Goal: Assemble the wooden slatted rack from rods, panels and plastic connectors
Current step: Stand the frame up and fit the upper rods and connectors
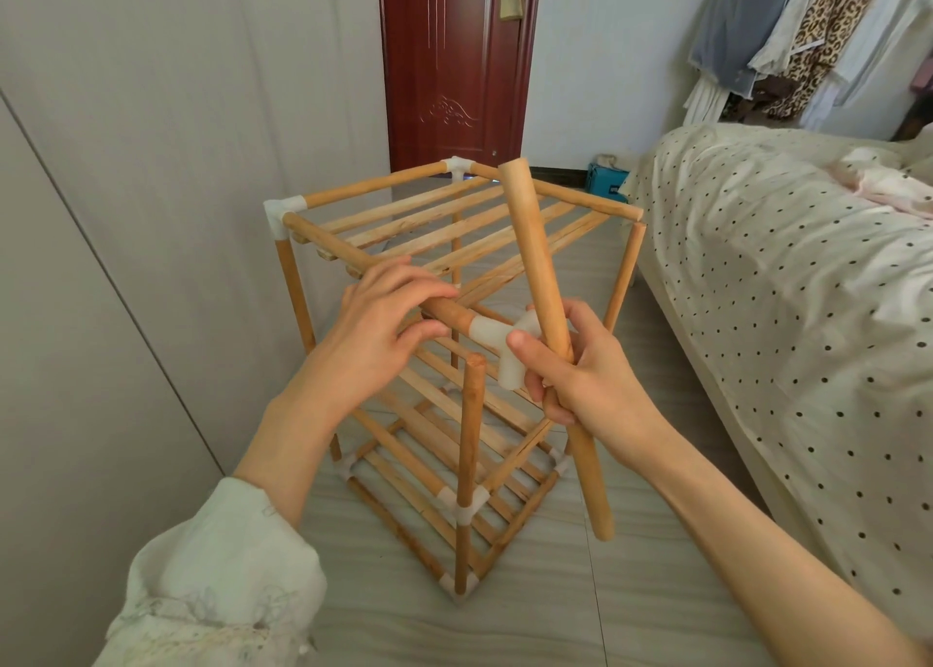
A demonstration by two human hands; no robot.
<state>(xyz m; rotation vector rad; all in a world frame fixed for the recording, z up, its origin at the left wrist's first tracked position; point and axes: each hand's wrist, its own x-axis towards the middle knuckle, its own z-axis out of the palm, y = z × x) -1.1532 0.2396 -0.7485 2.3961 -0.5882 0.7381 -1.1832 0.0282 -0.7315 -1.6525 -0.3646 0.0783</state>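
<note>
A wooden slatted rack point(353, 197) stands on the floor in front of me, with white plastic connectors at its corners. My left hand point(376, 333) curls round the near top rail point(323, 242) of the rack. On that rail's near end sits a white connector point(492, 336), hovering just above the bare top of the near upright rod point(472, 439). My right hand point(580, 368) grips a loose wooden rod point(530, 252) that slants from upper left to lower right, and its thumb presses on the connector.
A pale wardrobe wall point(151, 136) runs along the left. A bed with a dotted cover point(782, 288) fills the right. A dark red door point(454, 60) is behind the rack, clothes point(808, 35) hang at the upper right, a blue box point(606, 179) sits by the bed.
</note>
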